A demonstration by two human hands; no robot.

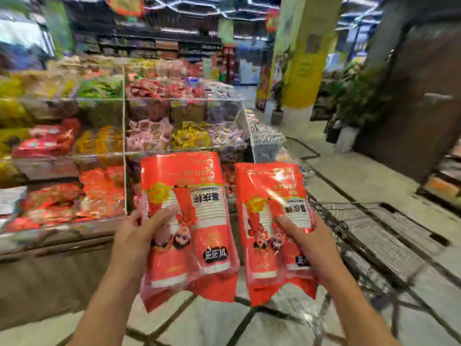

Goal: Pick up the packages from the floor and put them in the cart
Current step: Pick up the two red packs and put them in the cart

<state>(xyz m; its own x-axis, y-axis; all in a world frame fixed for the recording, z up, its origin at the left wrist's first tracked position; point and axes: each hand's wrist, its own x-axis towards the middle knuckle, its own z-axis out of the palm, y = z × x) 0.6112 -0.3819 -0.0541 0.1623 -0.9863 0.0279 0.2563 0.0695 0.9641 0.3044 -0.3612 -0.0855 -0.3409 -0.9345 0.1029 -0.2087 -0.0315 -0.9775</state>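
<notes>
Progress: both packages are off the floor and in hand; neither is in the cart yet, so the drop-off is what remains, as far as this view shows.

Left hand [139, 236] grips the glossy red plastic package of stacked cups [187, 228] from its left edge, thumb laid across the front, fingers curled behind. Right hand [306, 243] grips a second, matching red plastic package [272, 228] from its right edge, thumb on the front. Packages held upright, side by side, apart, print upside down to the camera.

Black wire-mesh shopping cart [374, 228] stands just right of the right-hand package, basket open at top; contents cannot be made out.

Materials: film wrap is shiny, crinkled, flat-sealed at the ends, bulging over two cylindrical cup stacks. Floor [224, 320] is pale polished tile with dark strips. Clear acrylic snack bins [124, 121] stand behind, at left.
</notes>
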